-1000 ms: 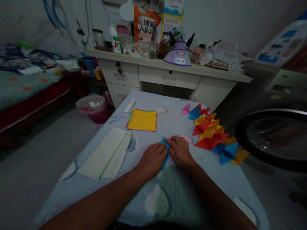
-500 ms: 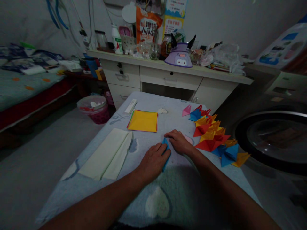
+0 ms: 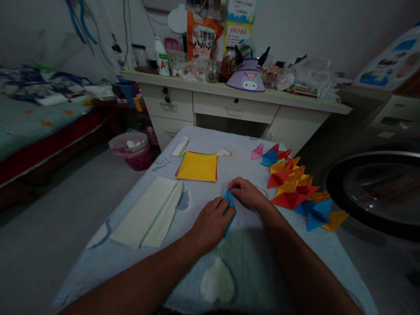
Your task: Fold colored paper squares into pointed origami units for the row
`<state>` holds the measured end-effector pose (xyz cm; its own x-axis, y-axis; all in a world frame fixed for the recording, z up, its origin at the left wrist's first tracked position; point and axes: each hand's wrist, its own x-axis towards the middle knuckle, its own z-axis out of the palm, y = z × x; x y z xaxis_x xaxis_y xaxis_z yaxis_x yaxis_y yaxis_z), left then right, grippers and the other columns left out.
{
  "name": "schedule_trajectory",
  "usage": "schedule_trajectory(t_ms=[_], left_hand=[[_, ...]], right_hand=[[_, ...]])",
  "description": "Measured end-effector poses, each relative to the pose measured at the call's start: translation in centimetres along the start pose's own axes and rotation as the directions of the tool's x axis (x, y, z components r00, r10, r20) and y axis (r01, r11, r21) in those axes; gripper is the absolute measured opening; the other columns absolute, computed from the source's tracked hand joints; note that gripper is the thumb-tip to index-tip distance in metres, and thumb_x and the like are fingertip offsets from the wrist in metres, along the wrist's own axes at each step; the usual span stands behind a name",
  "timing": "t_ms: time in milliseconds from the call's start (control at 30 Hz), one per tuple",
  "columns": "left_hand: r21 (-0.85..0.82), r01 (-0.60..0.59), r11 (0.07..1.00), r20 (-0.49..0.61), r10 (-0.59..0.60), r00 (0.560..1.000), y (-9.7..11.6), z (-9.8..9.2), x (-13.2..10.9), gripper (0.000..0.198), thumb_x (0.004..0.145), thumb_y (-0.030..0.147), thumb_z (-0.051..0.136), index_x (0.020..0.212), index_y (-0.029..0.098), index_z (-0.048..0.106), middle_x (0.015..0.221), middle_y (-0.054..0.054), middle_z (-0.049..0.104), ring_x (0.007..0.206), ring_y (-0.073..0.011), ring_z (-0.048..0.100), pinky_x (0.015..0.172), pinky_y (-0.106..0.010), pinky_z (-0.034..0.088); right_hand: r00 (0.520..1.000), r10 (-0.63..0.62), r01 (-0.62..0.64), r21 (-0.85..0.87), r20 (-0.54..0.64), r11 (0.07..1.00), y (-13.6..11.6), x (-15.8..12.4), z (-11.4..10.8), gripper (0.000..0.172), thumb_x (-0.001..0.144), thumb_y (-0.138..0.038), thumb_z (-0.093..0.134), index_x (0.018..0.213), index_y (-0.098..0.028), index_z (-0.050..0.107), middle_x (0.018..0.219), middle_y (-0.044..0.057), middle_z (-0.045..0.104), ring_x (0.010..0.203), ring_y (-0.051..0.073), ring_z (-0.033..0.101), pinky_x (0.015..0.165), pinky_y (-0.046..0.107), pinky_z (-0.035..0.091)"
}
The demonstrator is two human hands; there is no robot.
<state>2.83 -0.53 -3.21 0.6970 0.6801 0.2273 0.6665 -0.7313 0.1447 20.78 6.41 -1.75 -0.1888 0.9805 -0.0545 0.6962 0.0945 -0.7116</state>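
Observation:
A narrow folded blue paper (image 3: 231, 202) lies on the cloth-covered table (image 3: 197, 141) in front of me. My left hand (image 3: 213, 219) presses on it from the left, its fingers bent over the paper and hiding its middle. At the paper's far tip, my right hand (image 3: 246, 192) pinches the point between thumb and fingertips. Beyond my hands sits a stack of square paper (image 3: 197, 166) with a yellow sheet on top. Folded paper figures (image 3: 295, 197) in red, yellow, orange, blue and pink stand in a row to the right.
Pale folded sheets (image 3: 147, 214) lie at the left, with a white narrow box (image 3: 180, 147) farther back. A cluttered desk (image 3: 236, 105) borders the far side. A pink bin (image 3: 138, 157) stands on the floor at left, and a washing machine (image 3: 387, 131) at right.
My right hand's fingers have closed a little more around the far tip of the blue paper. The camera view has shifted slightly, while my left hand stays on the paper.

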Motion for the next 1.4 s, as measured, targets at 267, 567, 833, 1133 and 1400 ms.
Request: schedule_trajectory(t_ms=[267,567,833,1133,1400], left_hand=[[0.012,0.0,1.0,0.032,-0.001,0.999,0.2,-0.4,0.1,0.026,0.093,0.016,0.049,0.118,0.021,0.052,0.117,-0.007,0.054,0.109,-0.0231,0.048,0.092,-0.038,0.047],[-0.016,-0.006,1.0,0.012,0.006,1.0,0.3,-0.7,0.0,0.023,0.094,0.018,0.048,0.116,0.019,0.055,0.124,-0.01,0.053,0.116,-0.0243,0.047,0.093,-0.039,0.047],[-0.012,-0.061,0.998,0.022,0.061,0.998,0.1,-0.1,0.1,0.024,0.094,0.017,0.049,0.117,0.019,0.056,0.126,-0.01,0.058,0.117,-0.0244,0.05,0.093,-0.041,0.048],[0.0,-0.048,0.999,0.024,0.048,0.999,0.0,-0.1,0.1,0.024,0.094,0.019,0.049,0.117,0.02,0.056,0.129,-0.007,0.058,0.119,-0.024,0.05,0.094,-0.04,0.047],[-0.013,-0.035,0.999,0.031,0.035,0.999,0.1,0.0,0.1,0.025,0.091,0.017,0.053,0.116,0.02,0.055,0.126,-0.01,0.057,0.119,-0.0253,0.049,0.094,-0.041,0.046]], right_hand=[[1.0,0.017,-0.018,0.083,0.014,0.996,-0.4,-0.2,-0.2,0.018,0.069,-0.013,0.054,0.082,-0.017,0.066,0.083,0.002,0.065,0.075,0.014,0.057,0.07,0.024,0.045],[0.999,0.029,-0.028,0.014,-0.038,1.0,0.0,0.2,0.5,0.018,0.068,-0.012,0.054,0.078,-0.019,0.067,0.082,0.002,0.066,0.078,0.016,0.058,0.073,0.027,0.045],[0.994,-0.014,0.004,-0.096,-0.112,0.995,0.5,0.8,0.9,0.013,0.076,-0.017,0.055,0.08,-0.02,0.067,0.088,0.002,0.063,0.089,0.018,0.054,0.085,0.031,0.04],[0.985,-0.002,-0.048,-0.286,-0.174,0.957,0.3,-0.5,1.3,0.018,0.079,-0.032,0.063,0.094,-0.022,0.062,0.107,0.005,0.055,0.103,0.024,0.045,0.087,0.037,0.033],[0.992,-0.026,-0.023,-0.377,-0.124,0.926,0.1,-0.7,1.4,0.021,0.079,-0.035,0.065,0.095,-0.023,0.06,0.11,0.006,0.051,0.105,0.025,0.044,0.085,0.037,0.034]])
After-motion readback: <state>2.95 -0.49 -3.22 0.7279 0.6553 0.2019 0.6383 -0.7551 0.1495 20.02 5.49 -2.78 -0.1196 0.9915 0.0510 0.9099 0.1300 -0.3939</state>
